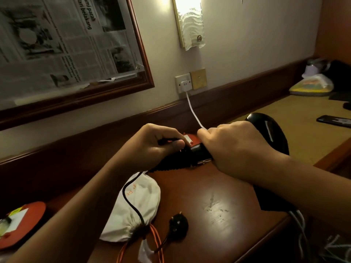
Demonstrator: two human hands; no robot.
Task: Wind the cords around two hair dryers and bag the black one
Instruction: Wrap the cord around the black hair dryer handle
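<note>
Head view, hands [159, 147] [237, 149] gripping dryer [269, 130] and cord [126, 198], white bag [148, 198] bulging

Two hands are in view, the left hand [161, 147] and the right hand [237, 149]. There is one black hair dryer [269, 133], with one black cord [123, 189] and one black plug [178, 225]. One white bag [148, 194] lies on the near left of the surface [209, 186]. Two red things show: the near red thing [22, 221] at the left and the far red thing [191, 139] behind the hands. On the far wall are one white cable [191, 109], one wall socket [183, 83], one gold plate [198, 78], one lamp [190, 21] and one framed mirror [66, 44]. One dark flat device [334, 120] lies at the far right.
</note>
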